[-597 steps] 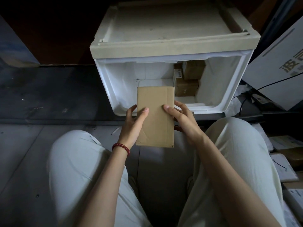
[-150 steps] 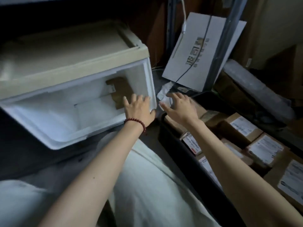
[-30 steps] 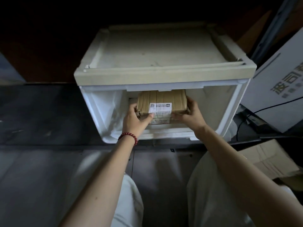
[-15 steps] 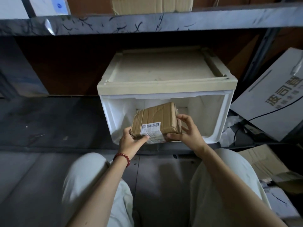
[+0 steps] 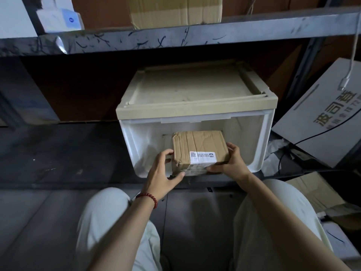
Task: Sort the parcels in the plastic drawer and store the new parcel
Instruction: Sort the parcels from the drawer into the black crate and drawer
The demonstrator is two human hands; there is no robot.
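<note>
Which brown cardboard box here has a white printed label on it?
The taped parcel gripped by the left hand and right hand before the drawer. The box on the upper shelf and the flat cardboard at lower right show none.

The parcel is blocking the plastic drawer's back floor; its label is showing print too small to read. At twelve o'clock a cardboard box is running off-frame, and at three a white carton is getting clipped.

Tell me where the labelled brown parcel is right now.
Head view, centre: the parcel is held between the left hand and right hand, at the open mouth of the plastic drawer.
</note>
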